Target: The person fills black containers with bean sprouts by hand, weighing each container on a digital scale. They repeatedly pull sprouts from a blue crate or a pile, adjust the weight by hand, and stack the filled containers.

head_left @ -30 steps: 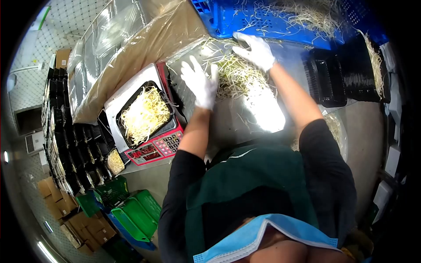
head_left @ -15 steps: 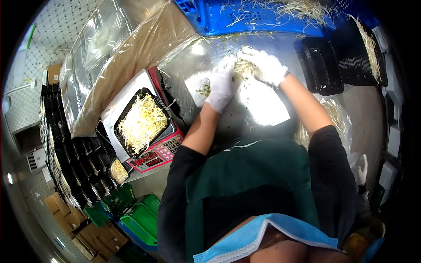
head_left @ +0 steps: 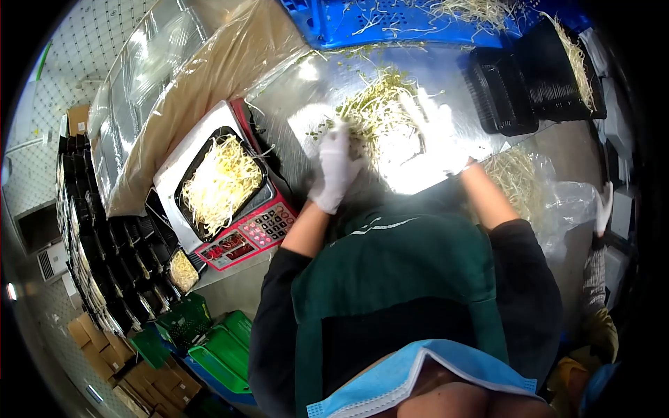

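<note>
A loose heap of sprouts with green tips [head_left: 383,104] lies on the metal table between my hands. My left hand [head_left: 334,171], in a white glove, is at the heap's lower left edge, its thumb apart from the fingers. On the right side, my right hand [head_left: 440,132] has its gloved fingers stretched along the heap; strong glare washes out part of it. To the left, a black tray [head_left: 259,182] filled with pale bean sprouts [head_left: 221,182] rests on a red and white scale [head_left: 268,226].
A blue crate [head_left: 411,28] with sprouts stands at the back. Stacked black trays [head_left: 505,90] sit at right, beside a clear bag of sprouts [head_left: 516,177]. More filled black trays [head_left: 104,244] are stacked at far left, above green crates [head_left: 226,352]. Another person's gloved hand [head_left: 603,209] shows at right.
My hands have moved apart and toward me, left hand down-left and right hand downward. The sprouts that were bunched between them now lie spread in a wider heap.
</note>
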